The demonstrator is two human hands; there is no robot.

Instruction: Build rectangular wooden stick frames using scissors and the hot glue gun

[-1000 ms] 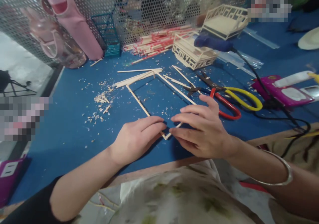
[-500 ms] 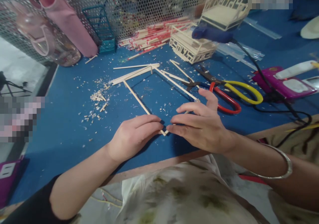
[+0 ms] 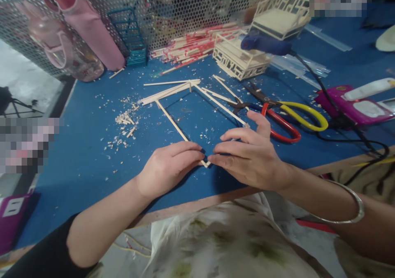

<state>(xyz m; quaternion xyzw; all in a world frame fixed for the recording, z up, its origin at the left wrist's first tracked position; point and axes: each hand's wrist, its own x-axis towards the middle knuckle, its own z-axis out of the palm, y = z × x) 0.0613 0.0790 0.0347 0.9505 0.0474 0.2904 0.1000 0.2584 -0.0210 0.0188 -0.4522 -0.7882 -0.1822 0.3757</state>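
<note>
Both hands have closed in a touch since a second ago: the near corner of the stick frame (image 3: 173, 122), which then poked out below the fingers, now sits right under the meeting fingertips, and the short near stick is mostly covered.

From my seat, I see the left hand (image 3: 168, 169) lying low on the blue table (image 3: 77, 158), fingers together and narrow, their tips pressing the frame's near corner from the left. The right hand (image 3: 251, 160) comes in from the other side, thumb and forefinger pinched close on the same corner, the other fingers spread above it, one touching the end of the frame's right stick. A metal bangle (image 3: 352, 214) hangs on that wrist.

The frame lies flat in the middle of the table, its far side resting among a few loose sticks (image 3: 168, 93).

Just beyond the right hand lie scissors (image 3: 293, 123) with one red and one yellow handle. Behind them stand two small stick-built models (image 3: 237, 59), with a blue glue gun (image 3: 265, 44) resting against them, its cord trailing to the right. A pile of red-and-white sticks (image 3: 191, 47) lies along the mesh wall (image 3: 191, 6). Wood chips (image 3: 125, 123) are scattered left of the frame, and a pink bottle (image 3: 61, 51) lies in the far left corner.
</note>
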